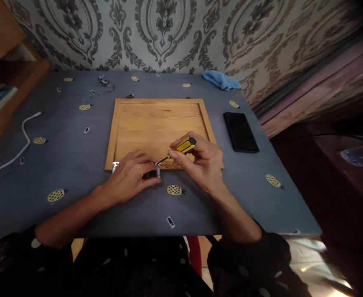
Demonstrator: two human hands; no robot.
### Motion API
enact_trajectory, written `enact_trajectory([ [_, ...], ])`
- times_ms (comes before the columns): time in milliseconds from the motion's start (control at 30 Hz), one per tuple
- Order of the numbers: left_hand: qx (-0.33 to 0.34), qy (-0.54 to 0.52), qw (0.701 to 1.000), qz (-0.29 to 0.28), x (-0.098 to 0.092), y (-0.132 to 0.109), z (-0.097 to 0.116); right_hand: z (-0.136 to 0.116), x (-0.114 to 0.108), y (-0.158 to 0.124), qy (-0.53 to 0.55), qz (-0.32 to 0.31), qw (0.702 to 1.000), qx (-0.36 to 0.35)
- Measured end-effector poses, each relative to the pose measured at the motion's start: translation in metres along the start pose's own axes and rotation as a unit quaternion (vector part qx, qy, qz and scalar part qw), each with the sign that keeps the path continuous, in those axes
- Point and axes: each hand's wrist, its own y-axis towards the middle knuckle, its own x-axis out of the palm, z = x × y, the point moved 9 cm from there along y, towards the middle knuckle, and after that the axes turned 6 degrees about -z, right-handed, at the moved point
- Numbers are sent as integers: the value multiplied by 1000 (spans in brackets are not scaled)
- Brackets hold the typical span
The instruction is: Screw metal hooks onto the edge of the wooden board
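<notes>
A framed wooden panel [159, 123] lies flat on the table. At its near edge my left hand [132, 175] presses down, thumb and fingers closed about a small dark fitting with shiny metal ends [152, 175], which it partly covers. My right hand [202, 163] grips a yellow-and-black screwdriver [183, 146] by its handle. The shaft slants down to the left, and its tip meets the fitting at the panel edge; a screw there is too small to make out. Another shiny metal piece [115, 166] shows at the panel's near left corner, beside my left hand.
A blue-grey patterned cloth covers the table [76, 128]. Small metal bits and a dark tangled item [104, 81] lie at the back left. A white cable [25, 132] runs along the left. A black phone [241, 132] and a blue cloth [221, 80] are on the right.
</notes>
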Motion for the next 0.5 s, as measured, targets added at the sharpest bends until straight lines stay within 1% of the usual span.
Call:
enact_trajectory([
  [133,-2,4,1000,-5,1,0,0,0,1,-1,-27,5,1000,4],
  [333,4,6,1000,-2,0,0,1,7,2,-8,-47,32,997,48],
  [500,6,3,1000,-1,0,0,2,4,2,-8,-42,40,997,48],
])
